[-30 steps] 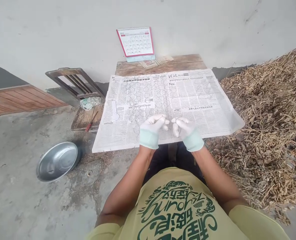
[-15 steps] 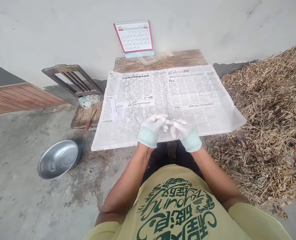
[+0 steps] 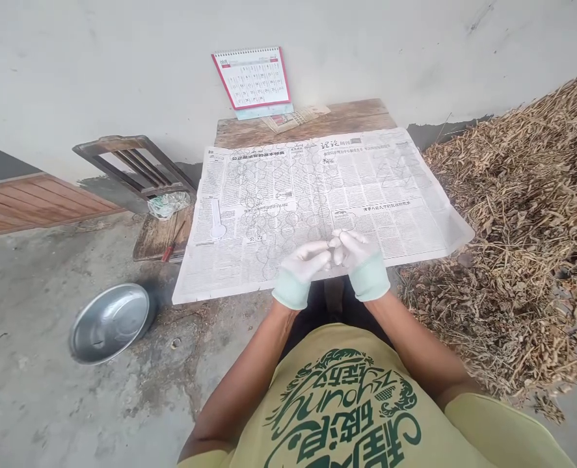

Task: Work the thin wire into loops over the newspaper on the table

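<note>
Both forearms came in from the person's lap and met at the middle. The left hand and right hand, each in a white glove, were together with curled fingertips touching. The right sat slightly farther forward. Whether anything small was pinched between them could not be told.

They hovered over the near edge of the newspaper, roughly at its midpoint. The sheet lay open and flat directly ahead of the hands, its long axis running left to right across the person, equally close to both. It covered most of the table and overhung the near edge.

On the floor to the left lay a metal bowl. A heap of dry stalks rose on the right. At the table's far end a calendar leaned on the wall.
</note>
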The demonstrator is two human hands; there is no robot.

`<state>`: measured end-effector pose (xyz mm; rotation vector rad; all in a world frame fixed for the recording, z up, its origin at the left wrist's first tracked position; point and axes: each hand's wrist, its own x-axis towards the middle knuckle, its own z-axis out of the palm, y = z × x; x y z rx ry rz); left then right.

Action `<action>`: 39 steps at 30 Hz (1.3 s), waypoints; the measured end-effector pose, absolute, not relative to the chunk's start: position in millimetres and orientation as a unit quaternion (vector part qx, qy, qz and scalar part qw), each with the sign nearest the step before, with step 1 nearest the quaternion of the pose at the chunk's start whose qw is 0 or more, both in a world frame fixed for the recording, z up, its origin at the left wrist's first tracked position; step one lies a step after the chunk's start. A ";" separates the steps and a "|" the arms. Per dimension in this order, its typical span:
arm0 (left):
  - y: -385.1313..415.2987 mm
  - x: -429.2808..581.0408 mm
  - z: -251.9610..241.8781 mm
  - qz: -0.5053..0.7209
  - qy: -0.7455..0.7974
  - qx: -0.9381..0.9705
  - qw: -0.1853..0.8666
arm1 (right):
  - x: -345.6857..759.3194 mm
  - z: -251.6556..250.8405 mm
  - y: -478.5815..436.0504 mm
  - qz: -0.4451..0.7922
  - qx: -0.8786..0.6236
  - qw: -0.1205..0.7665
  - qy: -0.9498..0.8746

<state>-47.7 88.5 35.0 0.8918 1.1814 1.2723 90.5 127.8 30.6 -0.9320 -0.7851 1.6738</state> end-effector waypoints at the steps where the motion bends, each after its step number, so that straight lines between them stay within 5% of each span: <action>1: 88.9 -46.0 32.8 0.542 0.494 0.381 0.563 | 88.2 29.7 126.8 0.686 -0.393 0.518 -0.327; 18: 93.2 -37.9 15.0 0.523 0.591 0.343 0.509 | 121.4 28.5 158.3 0.627 -0.398 0.483 -0.463; 26: 91.3 -39.2 11.4 0.435 0.635 0.394 0.502 | 130.6 46.8 172.7 0.556 -0.398 0.321 -0.655; 39: 100.0 -34.8 13.8 0.524 0.618 0.312 0.496 | 120.6 38.3 160.7 0.514 -0.475 0.416 -0.581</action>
